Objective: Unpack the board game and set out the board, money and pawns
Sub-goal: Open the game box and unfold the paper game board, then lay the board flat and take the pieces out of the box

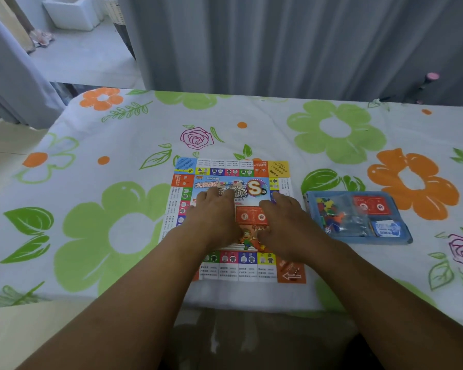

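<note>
Bed point(251, 299) under a white sheet point(251, 124) printed with green and orange flowers. On it, a game board point(231, 168) spread flat near the front edge. Just right of it, not touching, a blue box point(372, 240).

On the board point(247, 265) a big yellow "S" fills a round badge point(254, 189) in the far right of the centre picture. Left of the badge runs the Chinese title point(206, 185) — "大富翁" and "旅" can be read, the middle is covered. Nearer than the badge, a red panel point(251, 216) bears "机会". The board's near right corner carries a white arrow point(292, 275) pointing left. Right of the board, a red card point(372, 206) in the blue tray point(366, 239) shows "会" — the edge squares' small print is illegible
</note>
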`<action>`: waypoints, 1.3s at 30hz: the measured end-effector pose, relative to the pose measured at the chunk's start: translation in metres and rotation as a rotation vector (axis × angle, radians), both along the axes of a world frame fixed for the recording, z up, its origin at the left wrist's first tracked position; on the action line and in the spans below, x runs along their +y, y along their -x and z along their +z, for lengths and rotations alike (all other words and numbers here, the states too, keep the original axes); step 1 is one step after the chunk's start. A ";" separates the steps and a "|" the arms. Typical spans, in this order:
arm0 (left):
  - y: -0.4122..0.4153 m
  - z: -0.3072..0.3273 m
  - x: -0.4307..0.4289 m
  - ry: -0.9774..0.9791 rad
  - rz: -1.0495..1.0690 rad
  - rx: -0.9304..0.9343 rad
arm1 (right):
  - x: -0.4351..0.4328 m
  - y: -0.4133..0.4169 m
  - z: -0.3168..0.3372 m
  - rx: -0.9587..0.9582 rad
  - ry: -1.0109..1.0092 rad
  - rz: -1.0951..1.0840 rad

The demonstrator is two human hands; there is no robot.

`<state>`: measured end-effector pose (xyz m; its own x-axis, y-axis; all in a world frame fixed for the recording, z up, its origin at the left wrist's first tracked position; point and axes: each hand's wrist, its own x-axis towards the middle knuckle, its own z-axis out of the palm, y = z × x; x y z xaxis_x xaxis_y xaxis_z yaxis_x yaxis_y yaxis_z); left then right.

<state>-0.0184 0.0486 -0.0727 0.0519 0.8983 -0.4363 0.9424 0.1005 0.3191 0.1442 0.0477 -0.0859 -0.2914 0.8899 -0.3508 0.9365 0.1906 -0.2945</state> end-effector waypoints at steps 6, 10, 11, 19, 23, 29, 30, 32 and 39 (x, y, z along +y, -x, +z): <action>-0.039 0.006 0.009 -0.100 -0.020 -0.132 | 0.006 -0.034 0.017 0.108 -0.084 -0.119; -0.070 0.014 0.013 -0.149 -0.072 -0.144 | 0.007 -0.071 0.028 0.062 -0.111 -0.235; -0.078 0.015 0.013 -0.160 -0.096 -0.146 | 0.008 -0.079 0.028 0.067 -0.116 -0.260; -0.141 0.011 0.004 -0.248 -0.222 -0.226 | 0.011 -0.156 0.030 -0.057 -0.220 -0.498; -0.166 0.010 0.001 -0.255 -0.229 -0.323 | 0.012 -0.194 0.025 -0.095 -0.129 -0.597; -0.179 -0.002 -0.004 -0.191 -0.294 -0.359 | 0.009 -0.212 0.010 -0.090 -0.074 -0.622; -0.180 -0.004 -0.004 -0.185 -0.309 -0.353 | 0.009 -0.214 0.009 -0.086 -0.077 -0.625; -0.180 -0.007 -0.004 -0.182 -0.331 -0.340 | 0.009 -0.215 0.008 -0.069 -0.083 -0.638; -0.185 -0.014 -0.004 -0.215 -0.436 -0.243 | 0.007 -0.206 0.002 -0.026 -0.054 -0.656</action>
<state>0.1671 0.0450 -0.0870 0.5159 0.8387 -0.1745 0.7788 -0.3743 0.5034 0.3506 0.0548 -0.0844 0.3255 0.8966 -0.3001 0.8699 -0.4084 -0.2765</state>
